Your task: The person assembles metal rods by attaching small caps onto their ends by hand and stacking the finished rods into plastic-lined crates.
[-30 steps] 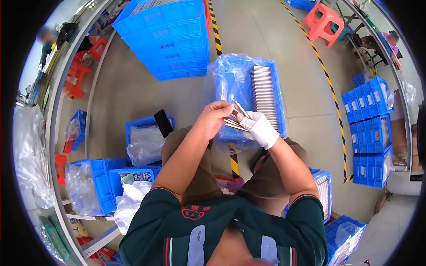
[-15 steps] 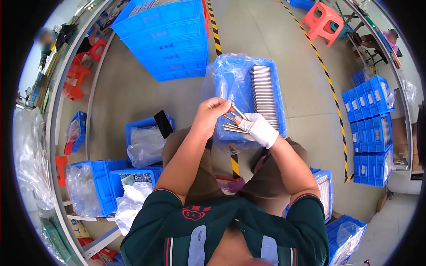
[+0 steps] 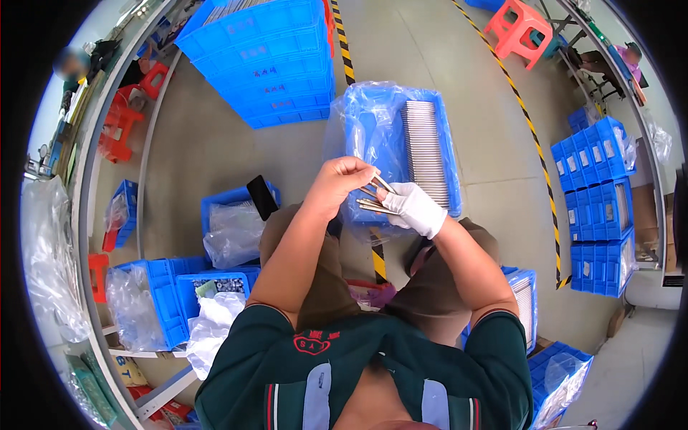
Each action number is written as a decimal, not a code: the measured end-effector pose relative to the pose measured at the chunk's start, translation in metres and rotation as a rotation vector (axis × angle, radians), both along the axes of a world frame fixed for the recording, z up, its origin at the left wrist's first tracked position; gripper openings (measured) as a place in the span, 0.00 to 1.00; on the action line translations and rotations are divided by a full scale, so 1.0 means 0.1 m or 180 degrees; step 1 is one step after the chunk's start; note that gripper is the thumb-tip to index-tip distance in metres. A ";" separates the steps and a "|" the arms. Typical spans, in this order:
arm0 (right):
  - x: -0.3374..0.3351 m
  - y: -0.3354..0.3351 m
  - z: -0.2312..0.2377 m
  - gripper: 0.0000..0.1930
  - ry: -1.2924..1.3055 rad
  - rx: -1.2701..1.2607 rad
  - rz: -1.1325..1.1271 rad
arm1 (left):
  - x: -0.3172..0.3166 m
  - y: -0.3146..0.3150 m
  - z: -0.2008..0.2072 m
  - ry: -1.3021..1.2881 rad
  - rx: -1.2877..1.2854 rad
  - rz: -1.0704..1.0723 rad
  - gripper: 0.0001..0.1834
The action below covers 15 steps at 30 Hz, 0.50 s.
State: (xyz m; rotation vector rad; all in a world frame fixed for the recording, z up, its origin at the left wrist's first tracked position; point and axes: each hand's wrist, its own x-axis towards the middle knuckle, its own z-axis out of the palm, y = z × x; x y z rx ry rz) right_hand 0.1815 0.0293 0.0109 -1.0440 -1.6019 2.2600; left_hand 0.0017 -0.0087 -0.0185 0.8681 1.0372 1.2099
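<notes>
left hand bare, fingertips pinched on one thin metal rod | right hand white-gloved, clasping bundle of metal rods | both above plastic-lined blue crate holding row of rods, on floor

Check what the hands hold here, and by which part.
The gloved right hand grips a bundle of thin metal rods at one end; the bare left hand pinches one rod's tip.

Thin metal rods — bundled, roughly level, mid-air.
</notes>
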 end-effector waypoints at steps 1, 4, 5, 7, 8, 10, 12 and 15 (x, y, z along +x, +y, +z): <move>0.00 0.00 0.00 0.18 0.0006 -0.0051 0.0021 | 0.01 0.00 -0.02 -0.0076 0.0135 0.0314 0.08; 0.07 0.07 -0.06 0.18 0.0181 -0.0386 0.0193 | 0.05 0.02 -0.01 -0.0450 0.0303 0.0717 0.09; 0.07 0.05 -0.10 0.18 0.0178 -0.0392 0.0186 | 0.08 0.02 -0.01 -0.0749 0.0334 0.0804 0.10; 0.09 0.00 -0.17 0.18 0.0476 -0.0420 0.0394 | 0.19 0.00 -0.02 -0.1127 0.0231 0.0501 0.11; 0.06 0.01 -0.17 0.12 0.0472 -0.0918 0.0643 | 0.25 -0.01 0.01 -0.0925 0.0192 0.0193 0.10; 0.00 -0.03 -0.25 0.10 0.0234 -0.0891 0.0906 | 0.31 -0.03 0.04 -0.0329 0.0120 -0.0510 0.10; -0.02 -0.08 -0.36 0.10 0.0053 -0.0775 0.0917 | 0.39 -0.05 0.05 -0.0094 -0.0124 -0.0769 0.09; -0.05 -0.09 -0.37 0.10 0.0178 -0.0500 0.0814 | 0.41 -0.03 -0.03 0.0104 -0.0319 -0.0821 0.10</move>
